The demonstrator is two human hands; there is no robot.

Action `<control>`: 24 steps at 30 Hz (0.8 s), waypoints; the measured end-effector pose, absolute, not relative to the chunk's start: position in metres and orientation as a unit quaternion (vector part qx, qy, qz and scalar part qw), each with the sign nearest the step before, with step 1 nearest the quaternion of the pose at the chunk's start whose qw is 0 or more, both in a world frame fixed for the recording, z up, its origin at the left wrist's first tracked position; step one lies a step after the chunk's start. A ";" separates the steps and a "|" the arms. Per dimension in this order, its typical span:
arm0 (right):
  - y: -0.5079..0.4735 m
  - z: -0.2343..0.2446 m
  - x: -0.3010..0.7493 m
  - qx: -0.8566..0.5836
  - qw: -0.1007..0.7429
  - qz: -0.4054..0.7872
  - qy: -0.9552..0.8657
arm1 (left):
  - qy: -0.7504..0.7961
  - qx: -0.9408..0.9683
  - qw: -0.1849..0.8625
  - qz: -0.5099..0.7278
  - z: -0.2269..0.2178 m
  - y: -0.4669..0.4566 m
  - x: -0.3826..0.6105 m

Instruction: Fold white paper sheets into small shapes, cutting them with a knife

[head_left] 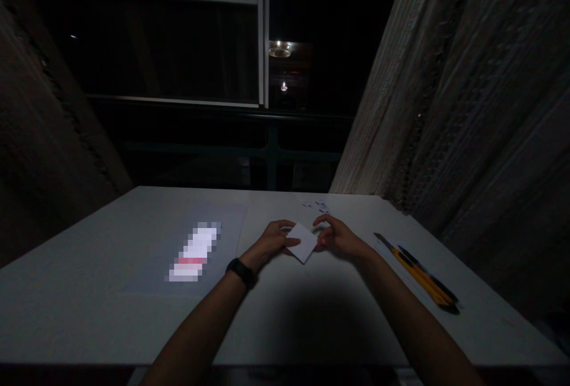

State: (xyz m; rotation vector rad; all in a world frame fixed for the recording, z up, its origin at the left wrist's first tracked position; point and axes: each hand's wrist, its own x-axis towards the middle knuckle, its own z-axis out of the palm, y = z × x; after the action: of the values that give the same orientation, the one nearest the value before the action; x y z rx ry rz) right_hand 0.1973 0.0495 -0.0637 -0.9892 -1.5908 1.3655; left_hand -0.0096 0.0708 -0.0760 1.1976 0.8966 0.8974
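- Left hand (276, 236): fingers closed on a small white paper piece (303, 244), thumb lying flat across its left part.
- Right hand (341, 239): thumb and lower fingers bent in at the paper's right corner; index finger raised and arched above. Cannot tell if these fingers pinch the paper or only meet its edge.
- Paper piece: just right of frame centre, below mid-height, held between the hands, one corner pointing down.
- Black wristband (241, 273) on left wrist.
- White surface (71, 282) under all this, spanning the lower frame; dark shadow at bottom centre.
- Just beyond the hands: several small scraps (321, 203) with dark marks.
- Right of frame: yellow cutter (427, 284), laid slantwise; dark pen-like item (431, 274) alongside it.
- Left of centre: large pale sheet (145, 276), flat, a bright pixelated oblong (196, 249) over it.
- Upper frame: white window frame (262, 35), darkness behind; right curtain (378, 101) and left curtain (33, 113) at the sides.
- Light dim throughout.
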 end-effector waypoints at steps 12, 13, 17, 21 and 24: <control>0.054 -0.075 0.187 -0.408 0.433 0.548 -0.589 | 0.387 0.458 0.645 0.474 -0.075 0.071 -0.011; 0.053 -0.077 0.182 -0.423 0.423 0.541 -0.592 | 0.384 0.453 0.645 0.481 -0.074 0.070 -0.010; 0.047 -0.084 0.165 -0.451 0.416 0.511 -0.602 | 0.381 0.459 0.630 0.497 -0.069 0.066 -0.008; 0.041 -0.083 0.161 -0.433 0.360 0.507 -0.652 | 0.382 0.494 0.608 0.491 -0.065 0.063 -0.008; 0.038 -0.080 0.162 -0.421 0.303 0.507 -0.688 | 0.421 0.554 0.570 0.437 -0.064 0.064 -0.010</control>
State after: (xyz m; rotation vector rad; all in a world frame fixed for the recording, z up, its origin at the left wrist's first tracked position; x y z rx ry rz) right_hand 0.1622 0.0377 -0.0800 -1.1149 -1.8243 1.3449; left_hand -0.0101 0.0640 -0.0644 1.2996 0.9879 1.0259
